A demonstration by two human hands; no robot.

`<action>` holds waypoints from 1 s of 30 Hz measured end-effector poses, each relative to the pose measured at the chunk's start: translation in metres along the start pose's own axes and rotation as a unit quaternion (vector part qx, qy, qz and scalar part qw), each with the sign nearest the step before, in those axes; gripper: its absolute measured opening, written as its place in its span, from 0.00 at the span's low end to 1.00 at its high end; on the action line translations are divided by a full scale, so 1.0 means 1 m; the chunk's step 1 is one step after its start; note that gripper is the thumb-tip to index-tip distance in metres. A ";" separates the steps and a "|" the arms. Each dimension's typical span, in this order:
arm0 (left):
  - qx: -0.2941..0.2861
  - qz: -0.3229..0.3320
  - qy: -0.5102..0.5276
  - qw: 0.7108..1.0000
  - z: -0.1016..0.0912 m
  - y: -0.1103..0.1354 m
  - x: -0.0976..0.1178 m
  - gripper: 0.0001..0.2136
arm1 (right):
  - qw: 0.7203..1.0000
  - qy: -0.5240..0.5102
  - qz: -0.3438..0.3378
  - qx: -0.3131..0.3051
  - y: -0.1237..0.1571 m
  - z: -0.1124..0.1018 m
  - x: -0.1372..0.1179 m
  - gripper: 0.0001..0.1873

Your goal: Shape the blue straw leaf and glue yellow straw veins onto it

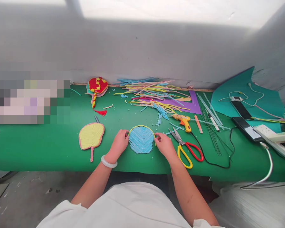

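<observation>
A blue fan-shaped panel (141, 141) of pipe-cleaner strips in a chevron pattern lies flat on the green table. A yellow pipe cleaner (140, 126) arcs along its upper edge. My left hand (120, 143) pinches the pipe cleaner's left end beside the panel, and a pale bangle circles that wrist. At the opposite side my right hand (165, 145) pinches near the other end, with a short yellow tip below the fingers. To the left rests a yellow fan (91, 136) with a pink border and handle. Scissors (185, 147) with yellow and red handles lie right of my right hand.
Several loose coloured pipe cleaners (152, 91) are heaped at the back, partly over a purple sheet (195, 102). A red fan (98, 85) with a tassel lies back left. Rightward are a yellow glue gun (184, 122), its black cord, wires, a phone (247, 129) and a power strip (280, 141).
</observation>
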State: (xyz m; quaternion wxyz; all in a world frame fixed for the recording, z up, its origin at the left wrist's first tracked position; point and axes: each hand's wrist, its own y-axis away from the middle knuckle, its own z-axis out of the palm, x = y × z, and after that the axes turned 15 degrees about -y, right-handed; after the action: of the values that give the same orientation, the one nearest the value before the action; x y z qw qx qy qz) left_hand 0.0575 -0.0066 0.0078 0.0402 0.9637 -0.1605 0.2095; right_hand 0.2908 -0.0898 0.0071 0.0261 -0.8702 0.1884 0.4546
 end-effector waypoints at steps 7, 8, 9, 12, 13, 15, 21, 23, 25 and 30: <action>-0.007 0.001 -0.009 1.000 0.000 0.001 0.002 0.13 | 1.000 0.016 -0.001 0.006 -0.001 0.002 0.000 0.20; -0.008 0.001 -0.010 1.000 0.001 0.002 0.002 0.13 | 1.000 0.019 -0.002 0.009 -0.001 0.003 -0.001 0.20; -0.009 0.002 -0.011 1.000 0.001 0.002 0.003 0.14 | 1.000 0.023 -0.003 0.014 -0.001 0.003 -0.001 0.20; -0.010 0.000 -0.011 1.000 0.002 0.003 0.004 0.15 | 0.999 0.034 -0.010 0.032 -0.003 0.005 -0.003 0.20; -0.010 -0.001 -0.010 1.000 0.001 0.002 0.005 0.16 | 0.998 0.037 -0.014 0.039 -0.003 0.005 -0.004 0.20; -0.008 -0.005 -0.007 1.000 0.001 0.002 0.005 0.16 | 0.997 0.042 -0.025 0.054 -0.006 0.006 -0.005 0.20; 0.011 -0.019 0.014 1.000 -0.001 -0.002 0.003 0.16 | 0.990 0.037 -0.097 0.098 -0.015 0.000 -0.017 0.19; 0.023 -0.025 0.023 0.999 -0.002 -0.006 0.001 0.16 | 0.985 0.029 -0.132 0.106 -0.018 -0.003 -0.024 0.19; 0.036 -0.031 0.034 0.998 -0.004 -0.010 0.000 0.13 | 0.981 0.020 -0.162 0.109 -0.021 -0.006 -0.030 0.18; 0.058 -0.071 0.079 0.993 -0.018 -0.019 0.000 0.12 | 0.956 -0.032 -0.240 0.165 -0.031 -0.011 -0.040 0.17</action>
State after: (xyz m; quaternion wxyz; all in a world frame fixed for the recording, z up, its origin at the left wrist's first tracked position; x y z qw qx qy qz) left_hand 0.0567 0.0139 0.0234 0.0120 0.9539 -0.0752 0.2903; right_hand 0.2891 -0.0512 0.0418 0.2836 -0.8582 0.0452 0.4255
